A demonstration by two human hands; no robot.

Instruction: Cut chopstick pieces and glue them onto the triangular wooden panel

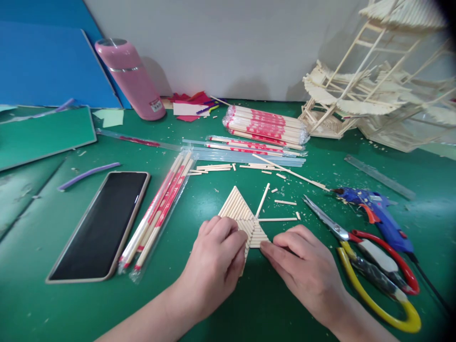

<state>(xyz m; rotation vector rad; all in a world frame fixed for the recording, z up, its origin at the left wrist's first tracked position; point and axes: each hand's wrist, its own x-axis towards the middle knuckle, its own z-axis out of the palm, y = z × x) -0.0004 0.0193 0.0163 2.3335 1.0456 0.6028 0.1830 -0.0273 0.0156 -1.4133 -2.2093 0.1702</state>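
Note:
A panel of cut wooden chopstick pieces (233,206), laid side by side in triangular sections, lies on the green table. Two bare sticks, one of them a spoke (278,219), stick out from its centre. My left hand (217,256) is closed over the panel's left part, fingers curled, hiding some of it. At the lower right corner, my right hand (302,261) has its fingertips pressed together on the edge of the panel. Loose stick pieces (285,202) lie just beyond. Scissors (356,256) with red and yellow handles and a blue glue gun (379,213) rest to the right.
A phone (99,228) and wrapped chopsticks (164,209) lie left. Behind are a chopstick bundle (265,124), a pink bottle (131,78) and a wooden stick model (356,90). A clear glue stick (379,176) lies beyond the glue gun, whose cord runs right.

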